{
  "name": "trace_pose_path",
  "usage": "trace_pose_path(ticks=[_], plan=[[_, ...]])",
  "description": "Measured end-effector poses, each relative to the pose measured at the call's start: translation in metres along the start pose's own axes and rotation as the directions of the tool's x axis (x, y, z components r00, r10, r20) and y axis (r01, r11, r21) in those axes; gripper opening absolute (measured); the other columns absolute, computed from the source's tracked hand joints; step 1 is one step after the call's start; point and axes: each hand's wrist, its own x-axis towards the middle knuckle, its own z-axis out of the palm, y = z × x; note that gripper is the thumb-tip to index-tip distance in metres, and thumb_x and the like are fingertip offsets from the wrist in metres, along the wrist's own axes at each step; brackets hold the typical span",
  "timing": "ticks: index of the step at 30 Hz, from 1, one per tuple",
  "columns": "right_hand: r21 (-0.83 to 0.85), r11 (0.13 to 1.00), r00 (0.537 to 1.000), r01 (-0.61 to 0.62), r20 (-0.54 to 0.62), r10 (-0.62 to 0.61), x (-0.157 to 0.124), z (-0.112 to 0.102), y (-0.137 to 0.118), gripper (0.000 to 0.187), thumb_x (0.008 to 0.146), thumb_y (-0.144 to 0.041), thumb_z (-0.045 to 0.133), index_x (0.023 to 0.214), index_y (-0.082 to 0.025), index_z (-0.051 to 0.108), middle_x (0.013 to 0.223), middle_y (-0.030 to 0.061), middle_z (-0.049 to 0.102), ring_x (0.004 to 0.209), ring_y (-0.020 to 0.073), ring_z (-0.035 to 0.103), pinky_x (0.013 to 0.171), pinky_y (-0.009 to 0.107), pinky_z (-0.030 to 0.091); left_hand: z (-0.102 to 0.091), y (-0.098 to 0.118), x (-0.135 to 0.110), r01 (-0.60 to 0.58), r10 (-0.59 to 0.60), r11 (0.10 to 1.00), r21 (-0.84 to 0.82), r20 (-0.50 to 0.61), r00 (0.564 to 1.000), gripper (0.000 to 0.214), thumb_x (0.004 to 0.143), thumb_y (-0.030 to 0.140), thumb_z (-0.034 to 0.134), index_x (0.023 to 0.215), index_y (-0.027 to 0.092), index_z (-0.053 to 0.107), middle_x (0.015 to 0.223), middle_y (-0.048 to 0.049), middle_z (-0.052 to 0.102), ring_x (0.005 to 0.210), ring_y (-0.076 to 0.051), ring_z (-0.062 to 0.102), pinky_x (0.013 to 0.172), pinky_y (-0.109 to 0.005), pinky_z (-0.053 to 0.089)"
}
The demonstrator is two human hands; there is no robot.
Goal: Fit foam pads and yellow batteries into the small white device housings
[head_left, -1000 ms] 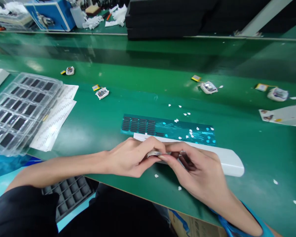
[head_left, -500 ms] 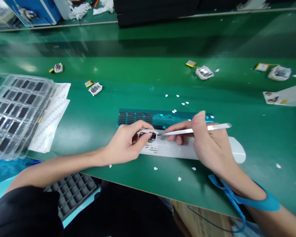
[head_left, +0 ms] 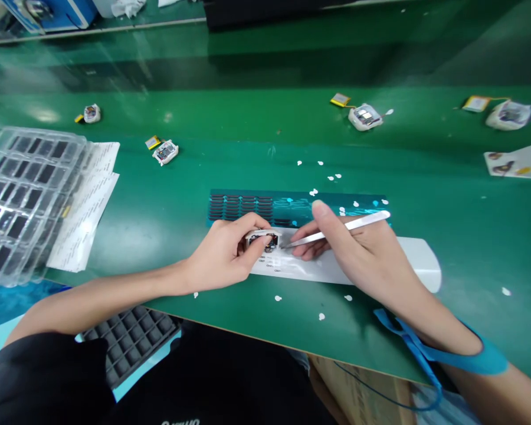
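Across the smooth green surface point(head_left: 230, 162) lies a glossy white strip point(head_left: 418, 260) with a rounded end, and over it my right grip point(head_left: 367, 251) closes around slim silvery tweezers point(head_left: 367, 221), probably stiff and slick, tips just beside the small open electronics housing point(head_left: 268, 232). My left grip point(head_left: 228, 251) pinches that pale, rounded housing above the strip; it should be light and rigid but fragile inside, best held by its rim, off the exposed circuitry point(head_left: 273, 242).

Pale glare spots the green bench point(head_left: 230, 144) toward the left, and the right edge seems slightly blurred.
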Motion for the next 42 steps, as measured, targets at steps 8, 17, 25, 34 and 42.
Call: trace_pose_path(ticks=[8, 17, 25, 34, 42], plan=[[0.026, 1.000, 0.999, 0.008, 0.046, -0.009, 0.006, -0.007, 0.003, 0.071, 0.089, -0.089, 0.063, 0.070, -0.023, 0.079, 0.065, 0.0089, 0.075, 0.058, 0.0207, 0.074, 0.056, 0.029, 0.063, 0.000, -0.001, 0.001, 0.042, -0.041, 0.998, -0.048, 0.008, 0.999, 0.014, 0.101, 0.028, 0.056, 0.101, 0.016, 0.063, 0.059, 0.0060, 0.060, 0.045, -0.007, 0.053, 0.043, -0.018, 0.035], [0.065, 0.998, 0.988, -0.001, 0.151, -0.009, 0.008, -0.009, 0.001, 0.071, 0.091, -0.089, 0.060, 0.073, -0.024, 0.080, 0.068, 0.0076, 0.077, 0.063, 0.0209, 0.075, 0.063, 0.032, 0.066, 0.000, -0.001, 0.001, 0.072, -0.071, 0.996, -0.056, 0.011, 0.997, 0.019, 0.100, 0.027, 0.058, 0.113, 0.015, 0.064, 0.061, 0.0052, 0.066, 0.045, -0.008, 0.059, 0.044, -0.017, 0.039], [0.146, 0.989, 0.994, -0.032, 0.106, 0.016, 0.013, -0.015, -0.004, 0.073, 0.085, -0.093, 0.063, 0.068, -0.024, 0.078, 0.064, 0.0086, 0.074, 0.058, 0.0215, 0.074, 0.060, 0.032, 0.065, 0.000, -0.003, 0.001, 0.088, -0.084, 0.989, -0.117, 0.038, 0.996, 0.017, 0.098, 0.025, 0.058, 0.112, 0.016, 0.060, 0.061, 0.0054, 0.067, 0.045, -0.009, 0.063, 0.043, -0.015, 0.041], [0.003, 1.000, 0.984, -0.003, 0.179, 0.003, 0.013, -0.019, -0.005, 0.059, 0.081, -0.080, 0.080, 0.070, -0.023, 0.074, 0.068, 0.0069, 0.077, 0.060, 0.0195, 0.075, 0.057, 0.027, 0.063, 0.000, 0.002, 0.001, 0.037, -0.043, 0.988, -0.150, -0.038, 0.998, 0.011, 0.096, 0.024, 0.059, 0.106, 0.018, 0.058, 0.060, 0.0075, 0.060, 0.044, -0.007, 0.055, 0.043, -0.016, 0.037], [0.013, 0.998, 0.963, -0.065, 0.264, 0.059, 0.015, -0.018, 0.000, 0.050, 0.076, -0.071, 0.089, 0.080, -0.022, 0.078, 0.078, 0.0079, 0.081, 0.073, 0.0231, 0.079, 0.067, 0.030, 0.065, 0.001, 0.000, -0.001, 0.011, -0.011, 0.999, -0.037, -0.009, 1.000, 0.005, 0.096, 0.023, 0.060, 0.098, 0.018, 0.058, 0.063, 0.0054, 0.065, 0.050, -0.008, 0.061, 0.047, -0.017, 0.040]])
